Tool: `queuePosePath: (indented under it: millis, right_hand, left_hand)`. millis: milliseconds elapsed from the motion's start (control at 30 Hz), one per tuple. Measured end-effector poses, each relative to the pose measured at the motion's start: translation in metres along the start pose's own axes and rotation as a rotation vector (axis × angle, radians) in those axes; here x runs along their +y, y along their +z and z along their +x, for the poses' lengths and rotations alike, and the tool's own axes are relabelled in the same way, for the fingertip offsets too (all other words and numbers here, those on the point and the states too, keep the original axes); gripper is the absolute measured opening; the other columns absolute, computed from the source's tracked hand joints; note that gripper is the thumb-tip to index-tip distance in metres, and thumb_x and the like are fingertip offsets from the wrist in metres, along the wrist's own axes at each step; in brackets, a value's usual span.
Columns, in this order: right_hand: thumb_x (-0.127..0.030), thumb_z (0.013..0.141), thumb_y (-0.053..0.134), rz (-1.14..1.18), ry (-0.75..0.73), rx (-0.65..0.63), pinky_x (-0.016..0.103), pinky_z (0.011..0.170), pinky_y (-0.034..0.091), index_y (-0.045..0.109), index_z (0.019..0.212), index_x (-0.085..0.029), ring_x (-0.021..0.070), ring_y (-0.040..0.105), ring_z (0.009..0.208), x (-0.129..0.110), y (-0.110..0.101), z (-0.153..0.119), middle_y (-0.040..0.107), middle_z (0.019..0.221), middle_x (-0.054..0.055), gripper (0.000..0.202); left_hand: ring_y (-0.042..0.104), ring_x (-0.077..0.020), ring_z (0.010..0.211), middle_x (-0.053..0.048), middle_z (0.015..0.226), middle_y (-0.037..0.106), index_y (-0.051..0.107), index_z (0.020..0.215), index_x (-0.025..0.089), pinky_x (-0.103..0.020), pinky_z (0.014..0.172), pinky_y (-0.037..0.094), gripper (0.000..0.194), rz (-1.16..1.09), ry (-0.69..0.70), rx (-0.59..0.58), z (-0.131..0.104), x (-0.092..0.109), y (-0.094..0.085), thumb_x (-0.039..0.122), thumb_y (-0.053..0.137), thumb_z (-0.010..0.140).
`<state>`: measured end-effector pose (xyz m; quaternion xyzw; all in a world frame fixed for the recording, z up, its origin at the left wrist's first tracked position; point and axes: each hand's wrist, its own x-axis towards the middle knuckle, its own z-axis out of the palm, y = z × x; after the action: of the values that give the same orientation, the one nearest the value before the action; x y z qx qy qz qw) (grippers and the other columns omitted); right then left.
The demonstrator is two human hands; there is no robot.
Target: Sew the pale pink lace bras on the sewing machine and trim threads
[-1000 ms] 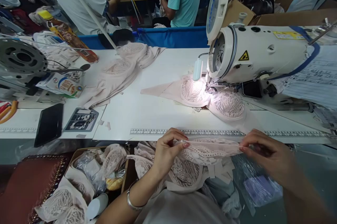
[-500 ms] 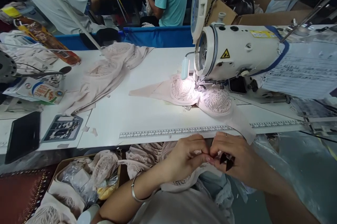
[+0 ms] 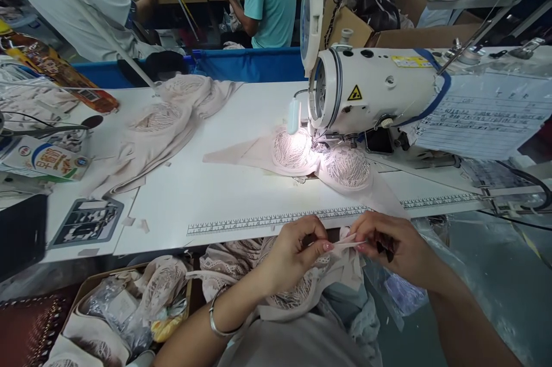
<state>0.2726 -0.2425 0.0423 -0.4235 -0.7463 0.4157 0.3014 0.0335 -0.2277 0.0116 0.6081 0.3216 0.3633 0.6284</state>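
Just off the table's front edge, my left hand pinches one end of a thin pink fabric strip. The strip's other end is in my right hand, closed, with a small dark tool, perhaps snippers, in its palm. Beyond my hands, a pink lace bra lies spread on the table, its middle by the lit needle area of a white sewing machine. More pink lace fabric rests in my lap below my hands.
Pink garments lie left on the white table, near a bottle, a carton and a phone. A box of lace pieces stands below. Two people sit or stand beyond the blue divider.
My hands have moved slightly apart, and the pink strip now shows stretched between them. The whole view has shifted a little, with the table items appearing further left.
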Motion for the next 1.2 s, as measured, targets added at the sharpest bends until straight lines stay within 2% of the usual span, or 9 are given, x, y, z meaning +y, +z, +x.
queuePosePath:
  millis: [167, 400, 533, 667, 867, 967, 1033, 1133, 1200]
  right_hand:
    - [-0.030, 0.098, 0.059, 0.018, 0.024, 0.082, 0.022, 0.049, 0.040, 0.062, 0.083, -0.023, 0.0085, 0.048, 0.053, -0.006, -0.001, 0.001, 0.068, 0.085, 0.002, 0.016]
    - [-0.032, 0.096, 0.060, 0.051, 0.118, 0.156, 0.023, 0.049, 0.040, 0.053, 0.077, -0.023, 0.0098, 0.049, 0.055, -0.016, 0.001, -0.001, 0.064, 0.080, 0.002, 0.022]
    - [-0.036, 0.096, 0.059, 0.003, 0.178, 0.151, 0.024, 0.050, 0.041, 0.054, 0.084, -0.024, 0.0111, 0.050, 0.055, -0.025, 0.005, -0.003, 0.062, 0.076, 0.001, 0.018]
    - [-0.036, 0.096, 0.061, -0.064, 0.163, 0.121, 0.024, 0.049, 0.038, 0.057, 0.086, -0.025, 0.0111, 0.048, 0.054, -0.032, 0.012, -0.004, 0.058, 0.070, -0.001, 0.015]
    - [-0.046, 0.102, 0.049, -0.021, 0.178, 0.273, 0.025, 0.048, 0.037, 0.067, 0.087, -0.023, 0.0108, 0.049, 0.049, -0.018, 0.010, -0.005, 0.061, 0.067, 0.000, 0.033]
    - [-0.062, 0.100, 0.041, 0.044, 0.256, 0.223, 0.026, 0.045, 0.033, 0.063, 0.086, -0.023, 0.0112, 0.039, 0.046, -0.007, 0.009, -0.008, 0.046, 0.055, -0.004, 0.047]
    - [-0.067, 0.099, 0.036, 0.063, 0.285, 0.142, 0.026, 0.050, 0.037, 0.062, 0.089, -0.022, 0.0127, 0.043, 0.053, -0.004, 0.009, -0.008, 0.052, 0.064, -0.001, 0.053]
    - [-0.058, 0.103, 0.036, 0.116, 0.331, 0.016, 0.028, 0.063, 0.044, 0.063, 0.097, -0.023, 0.0163, 0.056, 0.071, -0.007, 0.012, -0.005, 0.062, 0.082, 0.004, 0.046]
    - [-0.054, 0.103, 0.042, 0.152, 0.342, -0.006, 0.027, 0.063, 0.044, 0.061, 0.104, -0.024, 0.0159, 0.056, 0.070, -0.010, 0.015, -0.002, 0.060, 0.078, 0.001, 0.036]
  left_hand:
    - [0.061, -0.0156, 0.088, -0.010, 0.098, 0.067, 0.053, 0.076, 0.016, -0.025, 0.075, 0.044, 0.026, -0.099, 0.019, -0.040, 0.000, 0.003, 0.004, 0.030, 0.060, 0.097]
    - [0.061, -0.0142, 0.084, -0.011, 0.099, 0.068, 0.047, 0.076, 0.017, -0.022, 0.069, 0.045, 0.028, -0.100, -0.070, -0.071, 0.000, 0.010, 0.004, 0.032, 0.057, 0.098]
    - [0.063, -0.0187, 0.090, -0.010, 0.104, 0.069, 0.059, 0.099, 0.017, -0.026, 0.073, 0.048, 0.022, 0.091, -0.020, -0.158, 0.006, 0.021, 0.008, 0.034, 0.070, 0.090]
    - [0.061, -0.0175, 0.076, -0.004, 0.080, 0.070, 0.070, 0.091, 0.016, -0.028, 0.073, 0.044, 0.016, 0.280, -0.013, -0.090, 0.012, 0.022, 0.019, 0.032, 0.071, 0.089]
    - [0.029, -0.0070, 0.048, 0.004, 0.052, 0.043, 0.071, 0.074, 0.012, -0.023, 0.048, 0.023, 0.036, -0.018, -0.253, -0.023, 0.016, 0.017, 0.020, 0.046, 0.068, 0.088]
    - [0.023, -0.0059, 0.047, 0.005, 0.050, 0.038, 0.074, 0.078, 0.010, -0.023, 0.046, 0.019, 0.045, -0.111, -0.276, -0.049, 0.018, 0.017, 0.017, 0.054, 0.069, 0.084]
    - [0.022, -0.0054, 0.047, 0.006, 0.049, 0.036, 0.074, 0.077, 0.010, -0.023, 0.046, 0.018, 0.048, -0.150, -0.274, -0.049, 0.019, 0.017, 0.016, 0.057, 0.070, 0.083]
    - [0.022, -0.0053, 0.049, 0.005, 0.051, 0.038, 0.074, 0.077, 0.010, -0.023, 0.047, 0.018, 0.046, -0.191, -0.275, -0.042, 0.020, 0.014, 0.017, 0.055, 0.072, 0.082]
    - [0.023, -0.0057, 0.050, 0.004, 0.053, 0.040, 0.074, 0.077, 0.010, -0.023, 0.048, 0.019, 0.042, -0.182, -0.272, -0.045, 0.020, 0.012, 0.017, 0.052, 0.071, 0.083]
